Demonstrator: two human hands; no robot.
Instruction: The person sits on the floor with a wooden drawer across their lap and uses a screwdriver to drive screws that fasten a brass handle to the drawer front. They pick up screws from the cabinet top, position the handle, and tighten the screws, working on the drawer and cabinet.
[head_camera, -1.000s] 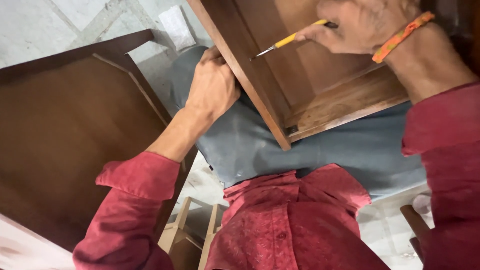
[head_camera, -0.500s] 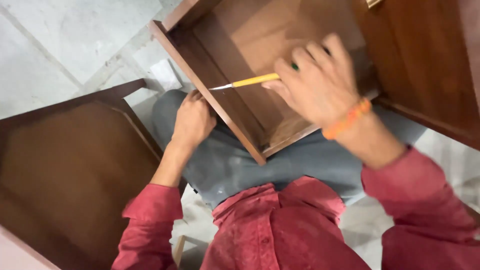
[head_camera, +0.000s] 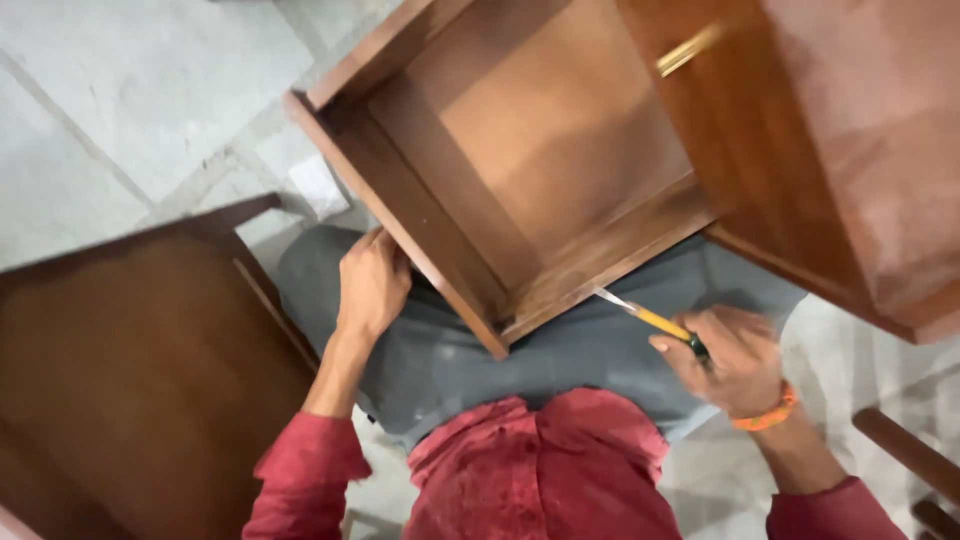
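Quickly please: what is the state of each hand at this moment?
Left hand: closed around the side edge of the brown wooden drawer box.
Right hand: closed, holding the yellow-handled screwdriver.

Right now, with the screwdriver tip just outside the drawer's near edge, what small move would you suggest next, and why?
Probably bring the screwdriver tip the last bit onto the drawer at its near bottom edge. The right hand holds the yellow handle with the blade pointing at that edge, seemingly just short of it, while the left hand steadies the drawer's side wall over the lap. No screw is visible, so the exact spot is uncertain.
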